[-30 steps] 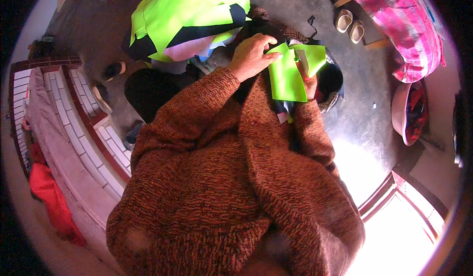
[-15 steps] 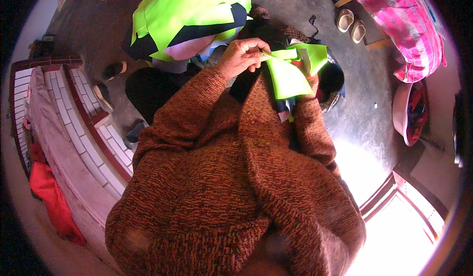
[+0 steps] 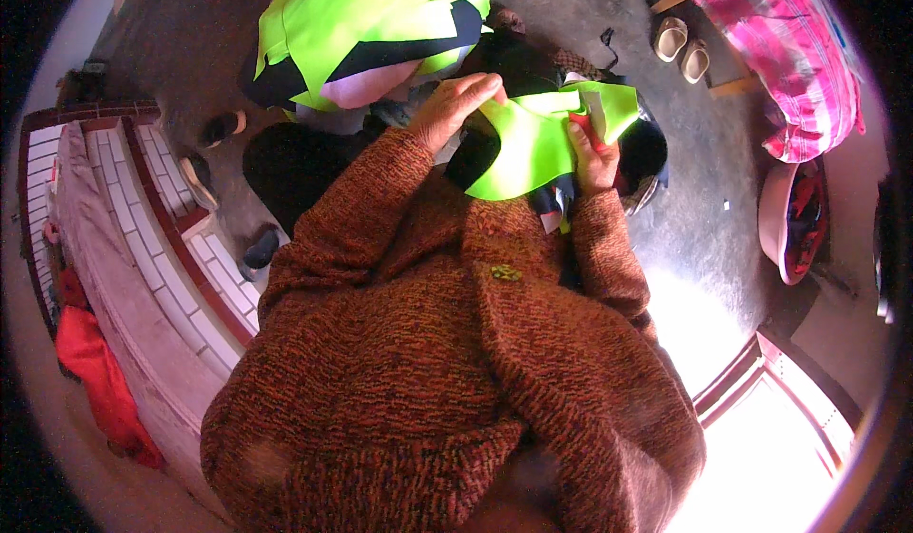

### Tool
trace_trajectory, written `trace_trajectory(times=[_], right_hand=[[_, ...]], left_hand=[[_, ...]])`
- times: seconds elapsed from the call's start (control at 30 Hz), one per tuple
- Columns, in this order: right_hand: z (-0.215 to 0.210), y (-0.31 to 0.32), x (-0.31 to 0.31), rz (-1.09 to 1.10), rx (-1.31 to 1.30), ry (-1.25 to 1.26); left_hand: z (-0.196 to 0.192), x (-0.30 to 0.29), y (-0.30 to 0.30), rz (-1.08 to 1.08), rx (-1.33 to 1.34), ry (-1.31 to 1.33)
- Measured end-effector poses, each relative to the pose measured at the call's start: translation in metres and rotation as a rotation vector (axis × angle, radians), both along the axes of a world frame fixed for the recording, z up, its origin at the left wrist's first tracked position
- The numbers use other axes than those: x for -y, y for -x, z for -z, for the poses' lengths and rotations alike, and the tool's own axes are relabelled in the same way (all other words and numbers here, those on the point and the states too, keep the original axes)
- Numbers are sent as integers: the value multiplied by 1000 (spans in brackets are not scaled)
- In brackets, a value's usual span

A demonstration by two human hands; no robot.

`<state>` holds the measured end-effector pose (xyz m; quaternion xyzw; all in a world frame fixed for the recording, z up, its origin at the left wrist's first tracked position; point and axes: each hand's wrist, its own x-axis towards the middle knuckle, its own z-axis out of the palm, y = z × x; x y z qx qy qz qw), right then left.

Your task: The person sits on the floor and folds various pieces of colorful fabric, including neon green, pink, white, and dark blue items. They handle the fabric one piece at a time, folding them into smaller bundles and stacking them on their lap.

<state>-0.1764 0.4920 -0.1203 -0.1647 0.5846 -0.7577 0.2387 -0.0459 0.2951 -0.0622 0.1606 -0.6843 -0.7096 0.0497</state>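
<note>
Fingers [image 3: 475, 91] of both hands curl closed — pinching green fabric [image 3: 528, 148].

left hand [image 3: 455, 107] grips green fabric piece [image 3: 529, 143] (top edge) | right hand [image 3: 590, 153] pinches it

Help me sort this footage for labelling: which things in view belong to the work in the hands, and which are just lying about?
In hand:
- left hand on the neon green fabric piece
- right hand gripping its right edge
- pile of neon green and black fabric pieces just beyond

Lying about:
- pair of beige sandals
- pink checked cloth
- red cloth by the tiled ledge
- pink basin
</note>
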Motion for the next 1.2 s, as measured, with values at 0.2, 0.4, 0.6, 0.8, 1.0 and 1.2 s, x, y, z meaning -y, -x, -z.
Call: trace_trajectory(times=[0.2,0.4,0.6,0.8,1.0,1.2], right_hand=[[61,28,-16,-54,-171,-40],[58,25,-13,-1,-151,-55],[38,23,-9,-50,-228,-190],[34,20,-17,-10,144,25],[-39,11,7,116,-1103,-805],[-14,16,-4,201,-1266,-734]], left_hand=[[23,-9,2,-168,71,-104],[23,-14,-2,-160,-24,-239],[16,-14,0,-220,-137,-52],[-5,-3,-1,-242,-217,-94],[-60,30,3,-388,-406,-26],[-74,79,2,-608,-559,50]])
